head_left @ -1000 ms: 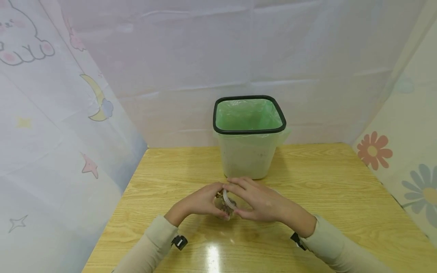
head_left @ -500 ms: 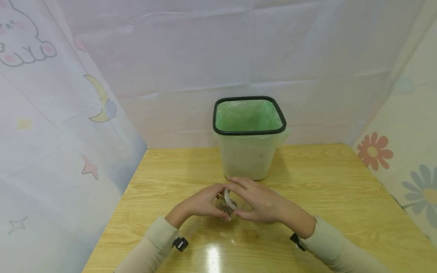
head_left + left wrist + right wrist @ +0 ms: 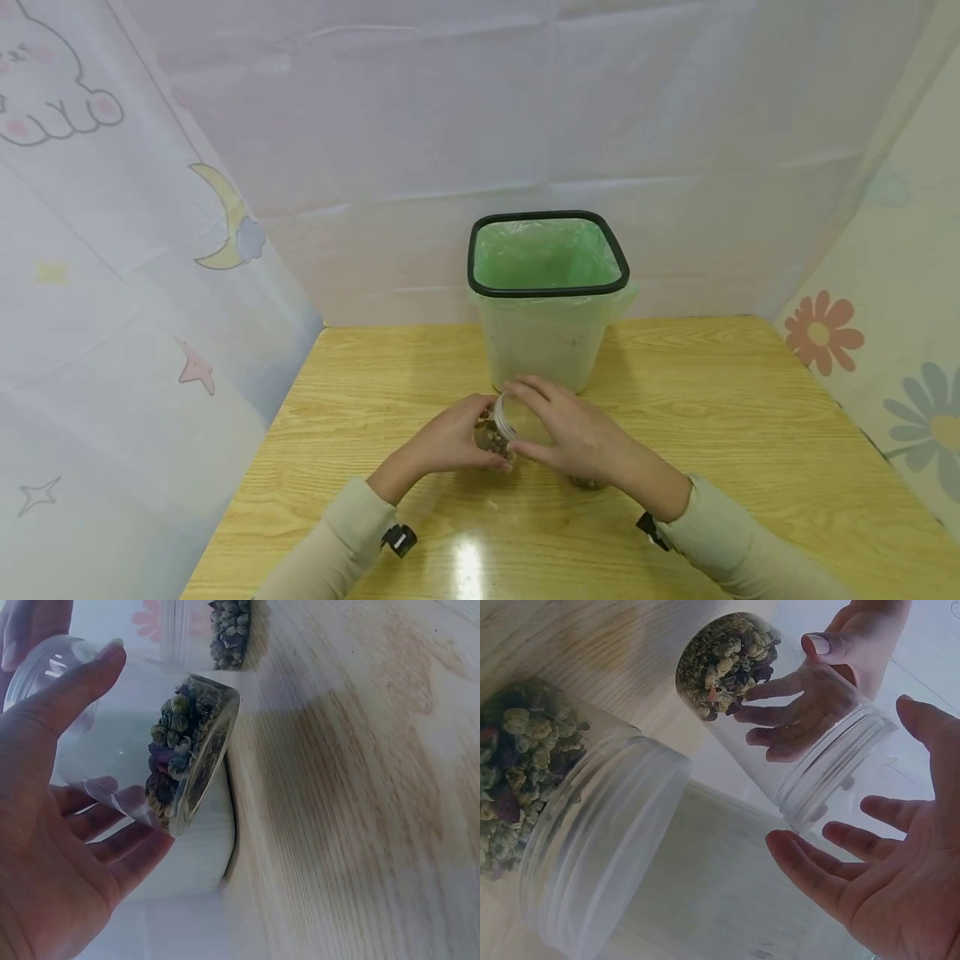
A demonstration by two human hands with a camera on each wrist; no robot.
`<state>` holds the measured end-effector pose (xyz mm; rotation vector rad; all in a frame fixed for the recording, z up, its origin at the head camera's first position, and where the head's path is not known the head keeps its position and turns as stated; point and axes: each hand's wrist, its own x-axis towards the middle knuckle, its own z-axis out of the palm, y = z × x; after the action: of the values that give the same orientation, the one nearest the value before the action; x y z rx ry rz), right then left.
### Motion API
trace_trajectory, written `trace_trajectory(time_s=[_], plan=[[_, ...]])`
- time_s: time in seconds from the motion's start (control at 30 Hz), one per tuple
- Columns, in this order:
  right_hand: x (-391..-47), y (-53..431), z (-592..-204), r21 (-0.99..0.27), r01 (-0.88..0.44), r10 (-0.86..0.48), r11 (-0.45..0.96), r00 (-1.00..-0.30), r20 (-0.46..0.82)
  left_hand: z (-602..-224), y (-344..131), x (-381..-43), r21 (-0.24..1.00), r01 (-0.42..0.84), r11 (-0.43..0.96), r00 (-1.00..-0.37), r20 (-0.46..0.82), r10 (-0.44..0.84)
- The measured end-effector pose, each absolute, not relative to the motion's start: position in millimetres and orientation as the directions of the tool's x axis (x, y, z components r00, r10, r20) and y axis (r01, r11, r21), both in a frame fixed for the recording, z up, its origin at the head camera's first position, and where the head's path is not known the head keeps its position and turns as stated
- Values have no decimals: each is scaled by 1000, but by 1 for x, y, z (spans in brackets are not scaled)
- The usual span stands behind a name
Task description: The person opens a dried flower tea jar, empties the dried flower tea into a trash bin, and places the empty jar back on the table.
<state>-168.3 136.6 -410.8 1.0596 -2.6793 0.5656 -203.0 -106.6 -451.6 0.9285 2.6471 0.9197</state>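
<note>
A clear jar (image 3: pixel 491 437) partly filled with dried flower buds is held tilted above the table by my left hand (image 3: pixel 450 437). In the left wrist view, the left thumb lies along one side of the jar (image 3: pixel 180 750) and the fingers curve round the other. My right hand (image 3: pixel 581 437) spans the jar's ridged top end, thumb and fingers spread on either side. The right wrist view shows the right hand's fingers (image 3: pixel 817 874) close to that rim; firm contact is unclear. A second jar (image 3: pixel 607 847) of dried buds stands by the right wrist, mostly hidden in the head view.
A bin (image 3: pixel 540 342) with a black rim and a green liner stands behind the hands, near the wooden table's (image 3: pixel 375 367) back edge. Printed cloth walls (image 3: pixel 405 183) enclose the back and both sides.
The held jar and both hands have shifted slightly upward, toward the bin. Part of the second jar now shows below the right hand.
</note>
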Motion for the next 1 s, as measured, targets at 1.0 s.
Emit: trace_trajectory(time_s=[1.0], plan=[[-165,134,-408,-265,-700,-651,663,-714,258,-456,-106,-203,562,547,621,-758,18,652]])
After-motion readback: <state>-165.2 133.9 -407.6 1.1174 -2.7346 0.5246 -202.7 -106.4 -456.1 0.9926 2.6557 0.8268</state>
